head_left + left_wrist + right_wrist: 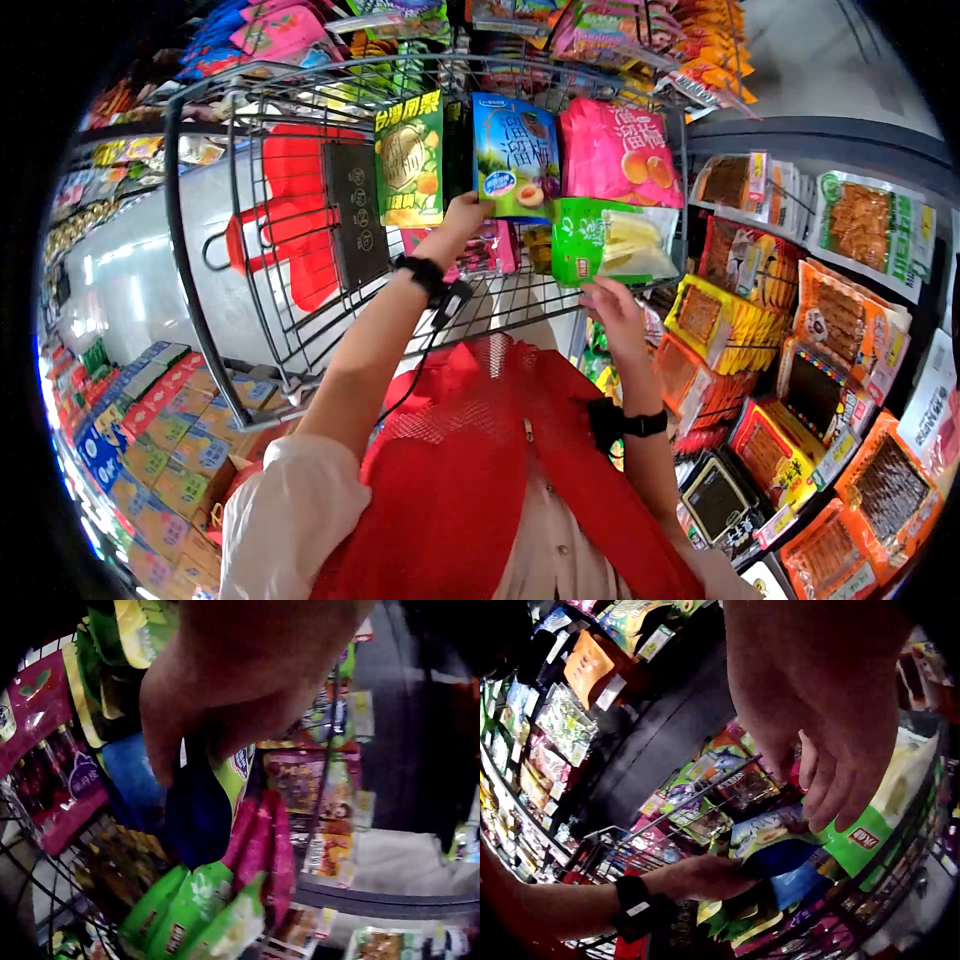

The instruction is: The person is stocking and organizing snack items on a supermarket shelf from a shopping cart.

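Note:
My left hand (pixel 460 225) pinches the lower left edge of a blue snack pouch (pixel 515 155) with a fruit picture, standing in a wire shopping cart (pixel 290 360). In the left wrist view, thumb and fingers close round the pouch's dark blue bottom (pixel 199 821). My right hand (pixel 617 312) hangs loosely curled just below a green pouch (pixel 580 245) with a clear window showing pale strips. In the right wrist view its fingers overlap that pouch's edge. A pink pouch (pixel 620 150) stands behind the green one, and a yellow-green pouch (pixel 410 165) is left of the blue one.
A red folding seat (pixel 300 165) and a dark panel (pixel 355 215) fill the cart's left end. Packaged snacks (pixel 840 320) hang on racks at the right. Stacked boxes (pixel 170 440) stand at lower left, and more hanging bags (pixel 590 35) line the far side.

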Demonstrator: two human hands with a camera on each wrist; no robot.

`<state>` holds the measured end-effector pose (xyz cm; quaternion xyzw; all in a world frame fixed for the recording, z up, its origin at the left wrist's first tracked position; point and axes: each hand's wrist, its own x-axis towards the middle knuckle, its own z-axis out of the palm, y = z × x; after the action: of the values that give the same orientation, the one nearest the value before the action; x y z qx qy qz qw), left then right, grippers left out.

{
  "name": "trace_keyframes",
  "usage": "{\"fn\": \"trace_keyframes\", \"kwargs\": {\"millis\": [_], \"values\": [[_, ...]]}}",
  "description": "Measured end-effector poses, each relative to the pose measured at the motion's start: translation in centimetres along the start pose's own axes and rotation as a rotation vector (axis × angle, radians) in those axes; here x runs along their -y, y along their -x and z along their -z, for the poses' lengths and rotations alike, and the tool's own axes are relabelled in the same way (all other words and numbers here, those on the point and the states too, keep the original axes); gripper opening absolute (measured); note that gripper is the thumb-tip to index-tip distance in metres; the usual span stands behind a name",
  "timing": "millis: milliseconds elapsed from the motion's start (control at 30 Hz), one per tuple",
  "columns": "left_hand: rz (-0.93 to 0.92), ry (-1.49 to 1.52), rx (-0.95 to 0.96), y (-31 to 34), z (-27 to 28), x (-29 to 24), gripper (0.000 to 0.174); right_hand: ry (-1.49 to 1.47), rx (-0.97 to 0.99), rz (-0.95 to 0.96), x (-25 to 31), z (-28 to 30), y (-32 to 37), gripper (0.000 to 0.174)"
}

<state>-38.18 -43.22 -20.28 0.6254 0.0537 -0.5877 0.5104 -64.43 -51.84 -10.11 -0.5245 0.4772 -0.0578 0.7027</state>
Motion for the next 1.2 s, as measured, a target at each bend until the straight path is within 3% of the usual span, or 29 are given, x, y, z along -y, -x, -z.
{"fn": "trace_keyframes", "kwargs": {"millis": [67,133,200,233,333,400,467,500,533,600,633,667,733,767,833,967,1067,1200], "values": [[0.083,0.097,-0.065,-5.1,1.5,3.4,0.028,0.034,-0.060,-0.055,1.3,-0.5,0.8,0.028],[0.220,0.006,-0.159,-6.7,1.6,4.4,0.024,0.031,-0.110,-0.117,1.6,-0.6,1.2,0.026],[0.150,-0.232,-0.163,-11.3,2.9,8.1,0.029,0.021,-0.151,-0.068,1.7,-0.7,1.8,0.026],[0.067,-0.258,-0.270,-11.6,2.4,8.8,0.029,0.025,-0.178,-0.060,2.4,-1.0,2.1,0.026],[-0.067,-0.517,-0.336,-8.4,1.4,5.7,0.024,-0.005,-0.211,-0.085,2.1,-0.9,2.3,0.027],[-0.162,-0.449,-0.432,-11.4,2.8,9.6,0.020,-0.022,-0.236,-0.091,2.4,-1.2,2.4,0.027],[-0.355,-0.664,-0.589,-7.9,0.9,6.8,0.021,-0.050,-0.219,-0.042,2.3,-1.2,2.4,0.026],[-0.301,-0.591,-0.553,-7.4,0.5,6.7,0.036,-0.052,-0.216,-0.012,1.8,-1.0,2.4,0.025],[-0.304,-0.592,-0.548,-6.4,-0.5,6.2,0.036,-0.053,-0.221,-0.010,2.1,-1.1,2.5,0.025],[-0.408,-0.784,-0.652,-4.3,-3.0,5.1,0.053,-0.072,-0.261,-0.087,3.0,-1.5,2.4,0.025],[-0.607,-0.955,-0.564,-3.7,-2.9,4.9,0.066,-0.074,-0.264,-0.083,3.0,-1.5,2.4,0.025],[-0.620,-1.217,-0.493,-3.3,-2.9,4.6,0.065,-0.064,-0.247,-0.078,3.0,-1.4,2.5,0.027],[-0.777,-1.442,-0.295,-3.0,-3.1,3.5,0.066,-0.055,-0.233,-0.070,2.8,-1.3,2.6,0.030],[-0.780,-1.440,-0.294,-2.7,-3.4,2.6,0.066,-0.055,-0.237,-0.061,2.6,-1.2,2.7,0.026],[-0.742,-1.700,-0.032,-2.5,-3.7,1.2,0.065,-0.054,-0.243,-0.049,2.6,-1.3,2.9,0.024],[-0.804,-1.995,-0.075,-6.7,-3.1,2.3,0.067,0.014,-0.262,-0.069,2.7,-1.4,3.3,0.023],[-0.721,-1.903,0.028,-7.5,-4.2,2.3,0.072,0.027,-0.284,-0.096,2.8,-1.6,3.7,0.024],[-0.743,-1.959,-0.037,-9.2,-5.1,3.8,0.075,-0.001,-0.275,-0.083,2.6,-1.6,4.0,0.021]]}}
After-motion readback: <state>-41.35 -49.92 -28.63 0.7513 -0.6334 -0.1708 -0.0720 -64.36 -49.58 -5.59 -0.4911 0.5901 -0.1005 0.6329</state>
